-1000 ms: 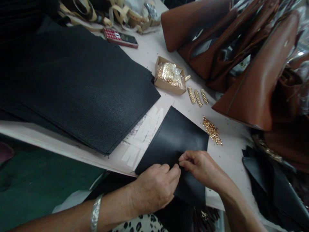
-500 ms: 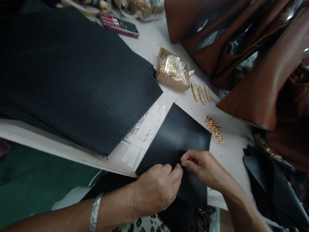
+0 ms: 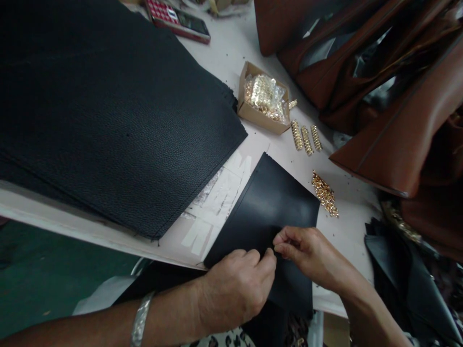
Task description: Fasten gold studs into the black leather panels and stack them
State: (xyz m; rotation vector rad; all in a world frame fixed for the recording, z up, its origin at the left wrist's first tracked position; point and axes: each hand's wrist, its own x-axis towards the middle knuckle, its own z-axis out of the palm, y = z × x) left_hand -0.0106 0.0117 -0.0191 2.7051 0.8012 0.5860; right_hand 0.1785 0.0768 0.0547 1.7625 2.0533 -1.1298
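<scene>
Over a smooth black leather panel (image 3: 275, 197) at the table's front edge, my two hands meet fingertip to fingertip. My left hand (image 3: 240, 286) is closed, its thumb side turned down and out of sight. My right hand (image 3: 307, 253) pinches thumb and forefinger together just right of the left fingertips. Whatever lies between the fingers is too small or hidden to make out. Small gold-coloured metal pieces (image 3: 325, 193) lie in a loose pile to the right of the panel. Behind them stand three gold stacks of fittings (image 3: 306, 140), lined up side by side.
A large stack of grained black leather pieces (image 3: 137, 125) covers the left of the table. An open cardboard box (image 3: 263, 119) holds bagged gold fittings. Brown leather bags (image 3: 383, 149) crowd the right side. A red-and-black phone (image 3: 181, 21) lies at the back; folded black pieces (image 3: 394, 270) sit lower right.
The view has shifted slightly, so the table's things sit a little differently in the picture. Both hands keep nearly the same pinched pose over the panel.
</scene>
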